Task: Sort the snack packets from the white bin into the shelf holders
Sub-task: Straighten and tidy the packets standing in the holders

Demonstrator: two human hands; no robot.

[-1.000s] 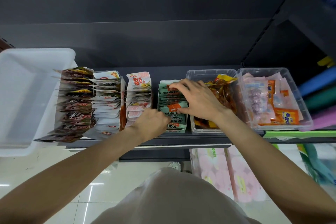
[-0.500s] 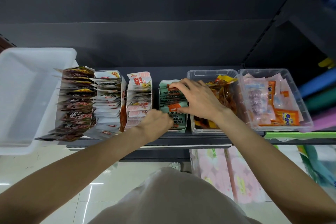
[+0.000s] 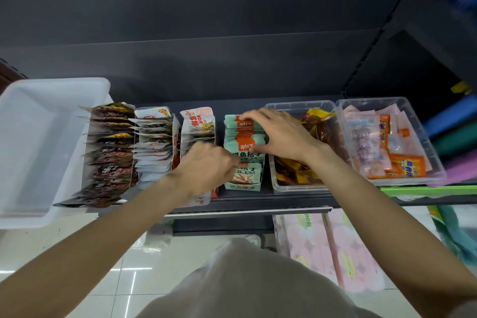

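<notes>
A white bin (image 3: 38, 142) sits at the shelf's left end and looks bare inside. Beside it stand holders of dark brown packets (image 3: 109, 152), white packets (image 3: 153, 142) and white-and-red packets (image 3: 197, 124). A holder of teal-and-orange packets (image 3: 242, 137) comes after them. My right hand (image 3: 281, 134) spans the back rows of the teal packets, index finger on the rear one and thumb on a front one. My left hand (image 3: 209, 170) is curled at the front of that holder, fingertips pinching a teal packet there.
Right of the teal holder are two clear tubs, one with brown-and-yellow packets (image 3: 304, 144), one with pink and orange packets (image 3: 387, 144). The shelf's front lip (image 3: 247, 210) runs below. Pink wrapped packs (image 3: 330, 248) stand on the floor under it.
My left hand has slid right from the white-and-red holder toward the teal packets. My right hand has stayed on the teal rows, its thumb closing slightly.
</notes>
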